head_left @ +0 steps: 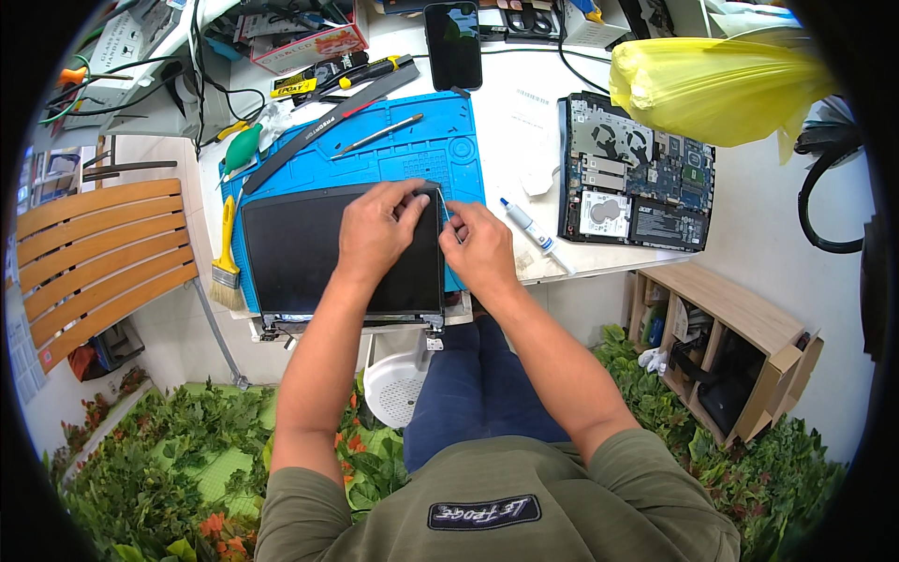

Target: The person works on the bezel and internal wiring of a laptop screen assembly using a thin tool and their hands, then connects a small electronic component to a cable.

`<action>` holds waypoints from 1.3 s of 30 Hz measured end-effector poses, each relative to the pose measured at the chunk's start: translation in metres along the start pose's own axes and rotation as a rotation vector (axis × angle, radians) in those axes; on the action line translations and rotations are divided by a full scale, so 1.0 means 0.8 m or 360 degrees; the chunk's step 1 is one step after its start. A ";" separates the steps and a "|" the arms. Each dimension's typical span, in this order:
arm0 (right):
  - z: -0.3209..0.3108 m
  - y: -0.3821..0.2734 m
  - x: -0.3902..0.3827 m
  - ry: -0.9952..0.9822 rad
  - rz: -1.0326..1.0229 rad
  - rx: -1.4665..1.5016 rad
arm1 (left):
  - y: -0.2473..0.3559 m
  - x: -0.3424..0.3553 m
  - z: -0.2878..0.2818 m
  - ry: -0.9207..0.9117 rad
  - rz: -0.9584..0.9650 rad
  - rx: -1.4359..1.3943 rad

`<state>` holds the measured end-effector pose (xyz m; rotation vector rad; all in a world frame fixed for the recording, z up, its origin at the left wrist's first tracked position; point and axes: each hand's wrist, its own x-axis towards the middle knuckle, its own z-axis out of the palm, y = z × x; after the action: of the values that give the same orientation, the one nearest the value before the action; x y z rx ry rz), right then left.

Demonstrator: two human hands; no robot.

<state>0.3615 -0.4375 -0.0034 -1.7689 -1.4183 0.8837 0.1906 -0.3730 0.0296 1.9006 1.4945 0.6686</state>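
A black laptop screen (295, 248) lies on a blue repair mat (389, 126), its hinges toward my body. My left hand (379, 229) is closed at the screen's upper right edge, thumb and fingers pinching there; what lies right under the fingertips is hidden. Beside that corner, my right hand (480, 248) is closed around a thin, pale, slender tool (444, 204), its tip against the screen's right edge. The tool's kind is too small to tell. Just right of my right hand lies a white glue syringe (529, 225) with a blue cap.
An opened laptop base (637, 178) sits right, below a yellow plastic bag (712, 89). A yellow-handled paintbrush (227, 258) lies left of the screen. Beyond are a metal pen-like tool (379, 136), a long dark strip (323, 126), a green blower bulb (242, 150) and a phone (453, 47).
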 end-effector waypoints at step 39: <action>-0.001 0.016 -0.012 -0.0175 -0.0508 -0.0309 | 0.005 0.056 0.029 -0.0412 -0.0797 0.0178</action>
<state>0.3675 -0.4493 -0.0131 -1.5860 -1.8496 0.7002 0.2206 -0.3340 0.0174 1.5229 1.7636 0.1085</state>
